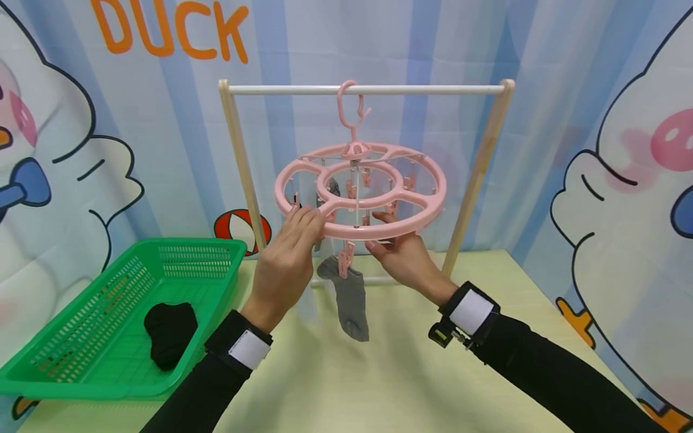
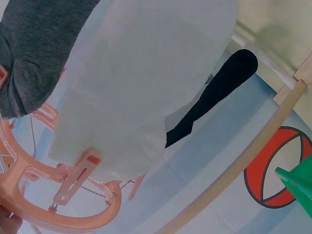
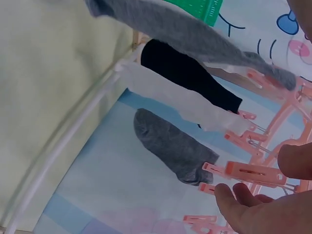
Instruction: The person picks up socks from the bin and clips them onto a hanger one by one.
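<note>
Left grip (image 1: 287,264), a bare hand, holds the near-left rim of the pink plastic drying hanger (image 1: 400,228), fingers together over it; from my remote station the thumb is hidden. Right grip (image 1: 408,261) stands parted beneath the near-right rim, thumb and fingers spread about a slotted pink clothespin (image 3: 253,171); I cannot tell whether it presses it. Orange lettering (image 1: 222,33) on the blue-striped curtain (image 1: 352,36) reads "DUCK", accompanied by cartoon birds and a printed red-and-white ball (image 1: 240,231). The hanger, a round openwork frame with an inner ring, hangs by its hook from the smooth white rail (image 1: 433,90) between pale wooden posts (image 1: 482,168). Suspended from it I see a grey knit sock (image 1: 353,304) at the front, a white cloth piece (image 3: 180,100), a long black sock (image 3: 190,73) and a second grey sock (image 3: 173,146). On the pale counter (image 1: 390,385), a green perforated plastic basket (image 1: 108,391) contains a crumpled black sock (image 1: 172,331).
</note>
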`<state>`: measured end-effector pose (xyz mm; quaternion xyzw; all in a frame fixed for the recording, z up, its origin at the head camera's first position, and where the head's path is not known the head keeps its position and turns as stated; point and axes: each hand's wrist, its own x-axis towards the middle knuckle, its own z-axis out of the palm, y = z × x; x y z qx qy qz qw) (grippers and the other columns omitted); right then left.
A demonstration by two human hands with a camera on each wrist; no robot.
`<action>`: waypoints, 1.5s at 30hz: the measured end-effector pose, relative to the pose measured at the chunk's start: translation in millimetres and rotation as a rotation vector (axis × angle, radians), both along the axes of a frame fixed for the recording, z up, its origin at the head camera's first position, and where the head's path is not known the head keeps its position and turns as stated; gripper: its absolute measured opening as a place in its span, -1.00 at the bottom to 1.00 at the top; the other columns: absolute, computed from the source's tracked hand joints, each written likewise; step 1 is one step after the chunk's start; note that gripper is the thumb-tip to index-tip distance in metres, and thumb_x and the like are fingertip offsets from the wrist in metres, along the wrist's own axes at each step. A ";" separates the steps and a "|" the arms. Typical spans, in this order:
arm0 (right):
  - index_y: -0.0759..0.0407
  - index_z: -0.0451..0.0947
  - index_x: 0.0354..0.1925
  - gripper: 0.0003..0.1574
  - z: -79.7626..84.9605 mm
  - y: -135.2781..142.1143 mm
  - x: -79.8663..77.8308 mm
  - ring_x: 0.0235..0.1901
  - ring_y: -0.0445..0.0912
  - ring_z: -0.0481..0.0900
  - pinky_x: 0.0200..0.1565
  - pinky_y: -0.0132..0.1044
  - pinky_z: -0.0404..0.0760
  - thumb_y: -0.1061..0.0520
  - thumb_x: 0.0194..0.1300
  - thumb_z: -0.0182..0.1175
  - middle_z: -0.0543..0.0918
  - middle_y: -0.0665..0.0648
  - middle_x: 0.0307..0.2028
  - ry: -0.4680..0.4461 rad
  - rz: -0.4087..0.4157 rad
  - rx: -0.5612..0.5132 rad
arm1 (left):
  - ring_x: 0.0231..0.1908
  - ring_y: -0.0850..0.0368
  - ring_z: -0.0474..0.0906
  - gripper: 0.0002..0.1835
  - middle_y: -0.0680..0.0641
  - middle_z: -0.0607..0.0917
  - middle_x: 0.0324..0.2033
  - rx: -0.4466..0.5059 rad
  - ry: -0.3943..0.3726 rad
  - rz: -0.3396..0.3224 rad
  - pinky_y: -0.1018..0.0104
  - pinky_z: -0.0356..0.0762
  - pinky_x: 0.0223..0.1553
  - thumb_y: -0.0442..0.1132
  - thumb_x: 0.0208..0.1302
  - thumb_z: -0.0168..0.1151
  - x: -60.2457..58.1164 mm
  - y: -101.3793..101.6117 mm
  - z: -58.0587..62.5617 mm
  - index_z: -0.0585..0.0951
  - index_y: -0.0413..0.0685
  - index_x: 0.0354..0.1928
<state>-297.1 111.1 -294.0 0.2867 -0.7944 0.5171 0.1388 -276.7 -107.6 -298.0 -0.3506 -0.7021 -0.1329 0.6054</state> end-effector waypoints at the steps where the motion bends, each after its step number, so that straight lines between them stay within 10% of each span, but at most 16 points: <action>1: 0.39 0.28 0.32 -0.39 2.3 -0.8 -0.5 0.04 0.10 0.54 -0.02 -0.02 0.60 0.40 0.34 0.13 0.37 0.35 0.25 0.000 0.016 -0.014 | 0.07 -0.15 0.50 -0.58 -0.31 0.64 -0.02 0.002 -0.003 -0.002 -0.06 0.48 0.04 -0.55 0.10 0.35 0.1 -0.2 0.2 0.57 -0.38 0.06; 13: 0.37 0.54 -0.07 -0.79 7.0 -4.4 -4.3 -0.29 -0.02 0.55 -0.26 -0.15 0.54 0.38 0.31 0.19 0.60 0.24 -0.20 0.135 -0.005 -0.034 | 0.09 -0.15 0.50 -0.58 -0.30 0.63 0.00 0.024 -0.008 -0.016 -0.06 0.47 0.06 -0.56 0.09 0.35 -1.3 -0.1 2.0 0.57 -0.38 0.05; 32: 0.28 0.54 0.08 -0.61 6.2 -10.8 -1.7 -0.37 -0.06 0.64 -0.33 -0.17 0.63 0.32 0.27 0.26 0.63 0.20 -0.14 0.134 -0.082 -0.092 | 0.10 -0.15 0.48 -0.58 -0.32 0.64 -0.02 0.013 -0.004 -0.022 -0.06 0.49 0.03 -0.55 0.09 0.36 -0.6 -1.2 1.9 0.57 -0.38 0.03; 45: 0.32 0.56 -0.10 -0.85 2.8 -11.5 -4.5 -0.43 -0.06 0.51 -0.40 -0.17 0.49 0.35 0.36 0.15 0.63 0.20 -0.29 0.191 -0.081 -0.068 | 0.12 -0.13 0.47 -0.57 -0.30 0.64 -0.02 0.015 -0.019 -0.013 -0.04 0.46 0.07 -0.53 0.09 0.37 -1.1 -3.4 2.2 0.56 -0.38 0.05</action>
